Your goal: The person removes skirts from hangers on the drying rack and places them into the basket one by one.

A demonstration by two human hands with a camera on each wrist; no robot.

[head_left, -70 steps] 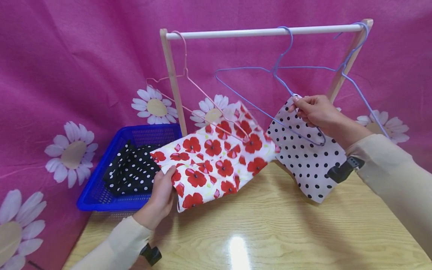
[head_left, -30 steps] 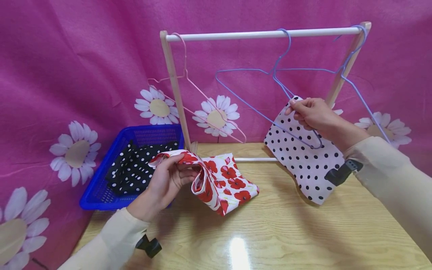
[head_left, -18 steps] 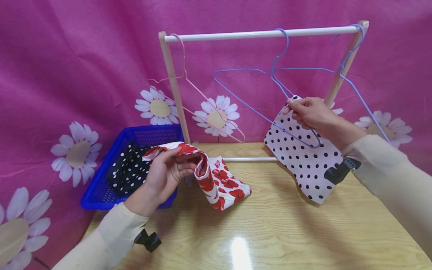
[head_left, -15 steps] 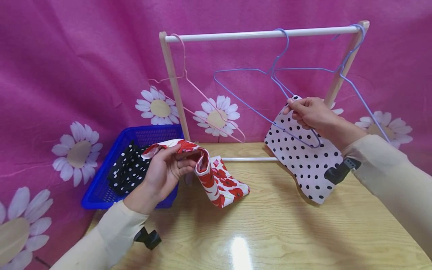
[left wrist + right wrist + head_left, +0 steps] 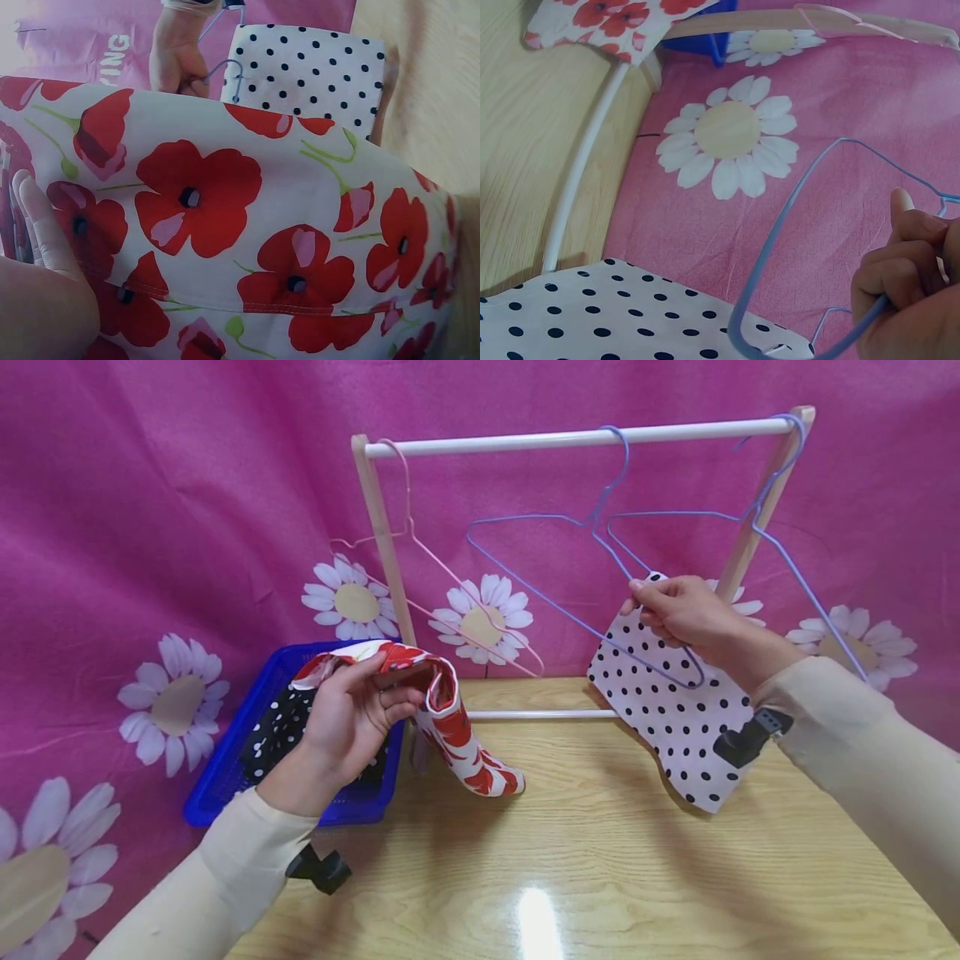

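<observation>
My left hand (image 5: 345,718) holds a white cloth with red flowers (image 5: 468,747), bunched over the fingers, its free end hanging down to the right. In the left wrist view the flowered cloth (image 5: 202,195) fills most of the picture, with a stitched seam across it. My right hand (image 5: 686,614) grips the side wire of the middle blue hanger (image 5: 525,517), which hooks over the white rod (image 5: 510,441). Behind that hand hangs a white cloth with black dots (image 5: 675,727), its upper corner at the right blue hanger (image 5: 675,513).
A blue basket (image 5: 206,793) at left holds a black cloth with white dots (image 5: 273,735), partly covered by my left hand and the flowered cloth. A pink hanger (image 5: 408,493) hangs at the rod's left end. The wooden table (image 5: 600,860) lies below, a pink flowered curtain (image 5: 225,485) behind.
My left hand has drawn the flowered cloth left over the basket's edge; the cloth, earlier spread out, is now gathered and drooping. My right hand and the middle hanger have shifted slightly left.
</observation>
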